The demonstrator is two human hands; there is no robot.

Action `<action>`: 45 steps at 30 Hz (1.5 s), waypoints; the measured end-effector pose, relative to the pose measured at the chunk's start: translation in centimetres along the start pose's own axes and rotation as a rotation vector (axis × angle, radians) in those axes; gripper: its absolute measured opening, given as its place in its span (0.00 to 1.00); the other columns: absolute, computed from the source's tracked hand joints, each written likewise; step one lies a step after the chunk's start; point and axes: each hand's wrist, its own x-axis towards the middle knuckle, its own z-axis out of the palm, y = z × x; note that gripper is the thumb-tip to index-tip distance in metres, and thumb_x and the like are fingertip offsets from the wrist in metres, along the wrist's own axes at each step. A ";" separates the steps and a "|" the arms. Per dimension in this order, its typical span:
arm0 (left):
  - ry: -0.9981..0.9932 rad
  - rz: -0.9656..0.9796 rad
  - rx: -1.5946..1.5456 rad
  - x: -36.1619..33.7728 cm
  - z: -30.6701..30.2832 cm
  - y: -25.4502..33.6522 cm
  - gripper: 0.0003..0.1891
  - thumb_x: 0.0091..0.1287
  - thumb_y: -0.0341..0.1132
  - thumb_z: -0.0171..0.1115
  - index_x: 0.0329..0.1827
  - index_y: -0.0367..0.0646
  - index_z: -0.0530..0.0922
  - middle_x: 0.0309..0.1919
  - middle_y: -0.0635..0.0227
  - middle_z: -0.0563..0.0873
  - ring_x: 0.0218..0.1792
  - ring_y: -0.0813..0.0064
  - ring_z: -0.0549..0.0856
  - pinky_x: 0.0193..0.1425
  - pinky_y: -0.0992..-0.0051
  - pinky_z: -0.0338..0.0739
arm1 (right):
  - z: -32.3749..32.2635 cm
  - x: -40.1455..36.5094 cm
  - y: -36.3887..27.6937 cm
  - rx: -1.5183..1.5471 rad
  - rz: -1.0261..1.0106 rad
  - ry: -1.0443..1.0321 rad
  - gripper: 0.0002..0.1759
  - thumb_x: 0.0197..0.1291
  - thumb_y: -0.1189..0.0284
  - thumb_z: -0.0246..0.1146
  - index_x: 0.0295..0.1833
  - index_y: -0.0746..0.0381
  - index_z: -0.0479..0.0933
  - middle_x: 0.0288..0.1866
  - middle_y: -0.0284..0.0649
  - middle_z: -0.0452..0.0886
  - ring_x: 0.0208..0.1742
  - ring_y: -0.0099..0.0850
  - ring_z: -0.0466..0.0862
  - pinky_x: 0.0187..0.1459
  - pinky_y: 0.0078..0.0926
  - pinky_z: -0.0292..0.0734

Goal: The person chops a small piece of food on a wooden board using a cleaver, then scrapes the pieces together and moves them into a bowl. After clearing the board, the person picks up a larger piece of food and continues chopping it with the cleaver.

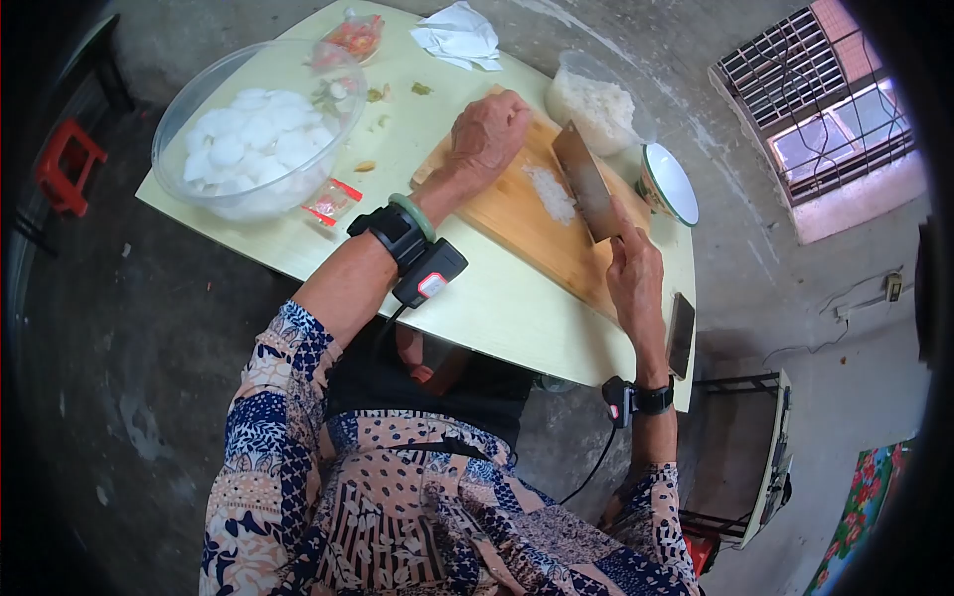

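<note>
My right hand (636,273) grips a cleaver (584,179) by its handle end, the broad blade over the right part of a wooden cutting board (507,223). Just left of the blade lies a small patch of finely chopped, whitish translucent bits (550,194). Over the board's far left part, my left hand (489,134) is closed with its fingers curled under. Whatever it may hold is hidden. Past the board's far right edge sits a clear container of white shredded food (596,104). Beside it is a white enamel bowl (671,184) with a green rim.
A large clear bowl (169,149) of white round pieces stands at the table's left. Near it are a red packet (333,202), a bag with red contents (353,38) and scattered scraps. Crumpled white paper (457,35) lies at the far edge, a phone (681,333) at the right edge.
</note>
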 end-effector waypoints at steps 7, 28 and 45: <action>-0.003 0.014 -0.010 -0.1 -0.5 0.3 0.10 0.73 0.41 0.66 0.43 0.42 0.85 0.31 0.59 0.90 0.35 0.54 0.90 0.43 0.58 0.83 | -0.9 0.0 -2.7 0.055 0.025 0.041 0.40 0.65 0.88 0.59 0.82 0.51 0.70 0.40 0.53 0.83 0.39 0.47 0.84 0.45 0.46 0.78; -0.024 0.040 -0.006 -0.4 0.0 0.3 0.10 0.73 0.40 0.65 0.43 0.41 0.85 0.32 0.58 0.90 0.36 0.52 0.90 0.44 0.57 0.83 | 0.0 0.7 2.6 -0.191 0.087 0.033 0.41 0.64 0.86 0.59 0.82 0.50 0.69 0.41 0.55 0.85 0.38 0.54 0.87 0.42 0.53 0.79; -0.067 0.014 0.019 -0.3 -0.2 0.2 0.11 0.74 0.40 0.65 0.43 0.40 0.85 0.32 0.58 0.90 0.36 0.52 0.90 0.45 0.57 0.83 | -0.3 -0.2 -1.7 -0.014 -0.049 0.014 0.39 0.67 0.86 0.60 0.82 0.50 0.71 0.38 0.50 0.82 0.37 0.47 0.83 0.43 0.47 0.78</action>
